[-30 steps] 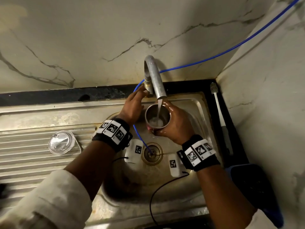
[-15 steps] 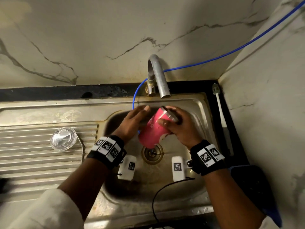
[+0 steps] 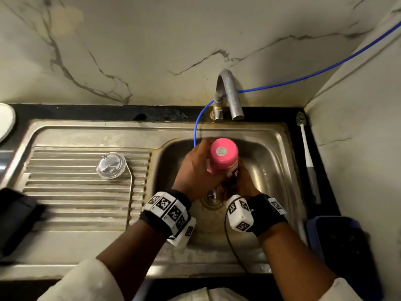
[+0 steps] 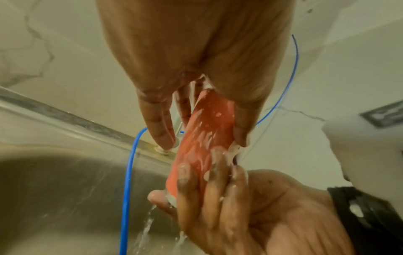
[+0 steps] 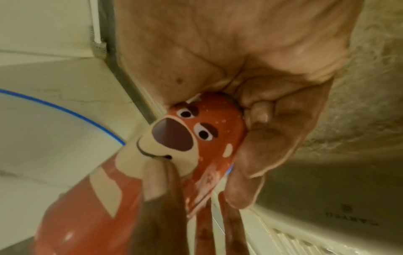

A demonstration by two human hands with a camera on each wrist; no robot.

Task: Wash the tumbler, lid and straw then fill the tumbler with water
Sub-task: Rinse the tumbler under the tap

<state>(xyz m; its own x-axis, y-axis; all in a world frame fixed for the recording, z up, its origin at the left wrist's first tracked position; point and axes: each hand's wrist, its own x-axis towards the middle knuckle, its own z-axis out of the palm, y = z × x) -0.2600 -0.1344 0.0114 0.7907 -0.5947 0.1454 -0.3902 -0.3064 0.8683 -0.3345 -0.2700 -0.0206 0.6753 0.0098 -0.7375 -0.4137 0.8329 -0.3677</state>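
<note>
The pink tumbler (image 3: 223, 158) is upside down over the sink basin (image 3: 271, 159), its base facing up. My left hand (image 3: 195, 168) grips its left side and my right hand (image 3: 245, 181) grips it lower, near the mouth. The left wrist view shows the wet tumbler (image 4: 202, 138) between both hands, with water running out below. In the right wrist view the bear print on the tumbler (image 5: 196, 138) is visible. The clear lid (image 3: 111, 165) lies on the drainboard, with the thin metal straw (image 3: 130, 187) beside it.
The faucet (image 3: 227, 96) stands behind the basin with no water running. A blue hose (image 3: 196, 127) drops into the basin beside my left hand. A bottle brush (image 3: 307, 153) lies on the right ledge above a blue bin (image 3: 338, 246). A dark object (image 3: 15, 218) sits at the left.
The tumbler was upright under the running tap in my right hand, my left at the tap. It has been tipped over, base up, the water has stopped, and both hands hold it.
</note>
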